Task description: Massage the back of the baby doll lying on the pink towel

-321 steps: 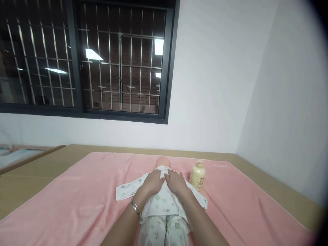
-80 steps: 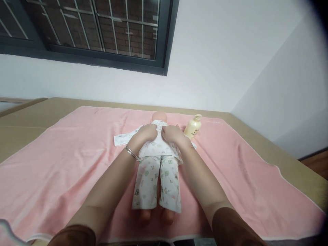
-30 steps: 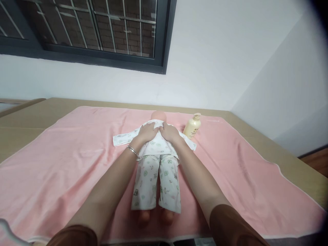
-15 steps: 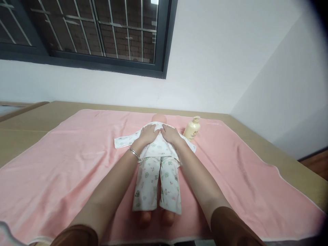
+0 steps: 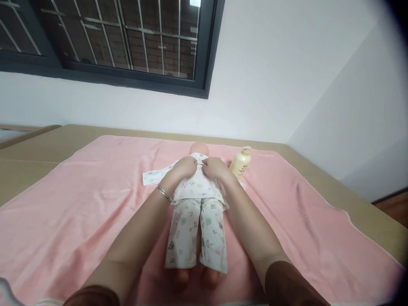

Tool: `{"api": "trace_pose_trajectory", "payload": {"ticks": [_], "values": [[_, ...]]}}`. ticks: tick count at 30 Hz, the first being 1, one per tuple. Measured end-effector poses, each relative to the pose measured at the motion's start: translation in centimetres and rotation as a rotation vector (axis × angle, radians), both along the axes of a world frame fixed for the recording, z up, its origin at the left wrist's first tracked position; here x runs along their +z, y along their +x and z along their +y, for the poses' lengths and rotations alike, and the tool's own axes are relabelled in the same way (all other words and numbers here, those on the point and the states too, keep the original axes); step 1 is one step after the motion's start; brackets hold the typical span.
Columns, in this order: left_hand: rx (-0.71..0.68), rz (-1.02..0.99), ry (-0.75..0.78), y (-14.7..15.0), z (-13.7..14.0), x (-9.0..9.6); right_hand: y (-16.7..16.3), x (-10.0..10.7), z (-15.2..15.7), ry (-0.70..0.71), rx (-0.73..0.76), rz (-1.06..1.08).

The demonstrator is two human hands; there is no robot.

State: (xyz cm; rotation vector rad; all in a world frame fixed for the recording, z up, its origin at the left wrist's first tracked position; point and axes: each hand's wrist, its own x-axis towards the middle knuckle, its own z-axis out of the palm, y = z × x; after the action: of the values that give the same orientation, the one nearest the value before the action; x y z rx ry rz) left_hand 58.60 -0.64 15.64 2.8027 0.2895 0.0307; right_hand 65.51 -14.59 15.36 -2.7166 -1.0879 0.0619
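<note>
A baby doll [image 5: 199, 148] lies on a pink mat, its head at the far end and its feet toward me. It wears a white patterned shirt [image 5: 197, 189] with one sleeve spread to the left, and matching trousers [image 5: 183, 233]. My left hand [image 5: 186, 166], with a silver bracelet at the wrist, has its fingers curled, pinching the shirt at the upper chest. Just across from it, my right hand [image 5: 215, 167] pinches the shirt too, knuckles up. The thumbs point at each other with a small gap between.
A cream pump bottle [image 5: 240, 161] stands on the pink mat [image 5: 105, 199], right of the doll's shoulder. The mat covers a tan surface [image 5: 28, 165] that meets a white wall [image 5: 255, 85]. A dark-framed barred window [image 5: 134, 80] is above.
Both hands lay flat with fingers spread on the doll's chest. Now their fingers have curled in and pinch the shirt near its middle. The view has shifted slightly.
</note>
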Motion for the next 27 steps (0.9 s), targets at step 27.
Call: {"api": "trace_pose_trajectory", "payload": {"ticks": [27], "values": [[-0.115,-0.03,-0.096,-0.1,1.4,-0.4,-0.4,-0.2,0.5,0.011,-0.011,0.05]]}}
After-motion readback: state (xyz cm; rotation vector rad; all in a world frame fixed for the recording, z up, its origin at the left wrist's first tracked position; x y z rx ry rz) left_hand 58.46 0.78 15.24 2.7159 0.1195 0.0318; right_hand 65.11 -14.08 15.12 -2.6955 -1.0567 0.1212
